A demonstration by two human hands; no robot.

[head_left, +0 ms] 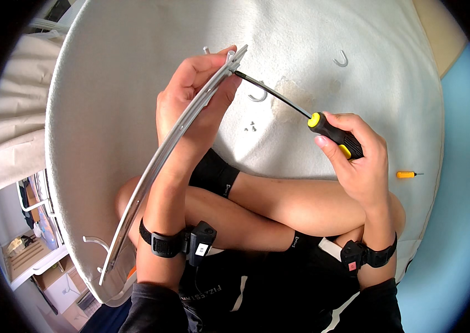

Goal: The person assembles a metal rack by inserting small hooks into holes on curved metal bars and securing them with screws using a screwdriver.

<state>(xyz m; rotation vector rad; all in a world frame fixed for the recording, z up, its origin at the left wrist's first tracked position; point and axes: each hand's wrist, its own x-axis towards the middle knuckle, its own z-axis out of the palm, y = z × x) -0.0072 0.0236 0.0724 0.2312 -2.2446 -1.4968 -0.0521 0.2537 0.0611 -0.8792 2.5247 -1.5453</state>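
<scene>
My left hand [193, 105] is closed around the upper end of a long silver metal rail [160, 155], which slants down past my left forearm. A curved hook [96, 240] sticks out near the rail's lower end. In my right hand [360, 161] is a screwdriver [332, 130] with a black and yellow handle and a dark shaft. Its tip meets the rail beside my left fingers; the screw there is too small to make out. Just beyond lies a loose metal hook [258, 96], partly near the screwdriver shaft, with several small screws [251, 127] below it on the pale cloth.
Another loose hook [341, 59] rests farther off on the pale cloth surface [324, 22]. A small orange screwdriver [407, 174] lies at the right. My crossed legs [296, 208] are under my arms. Shelves and boxes [60, 288] stand at the lower left.
</scene>
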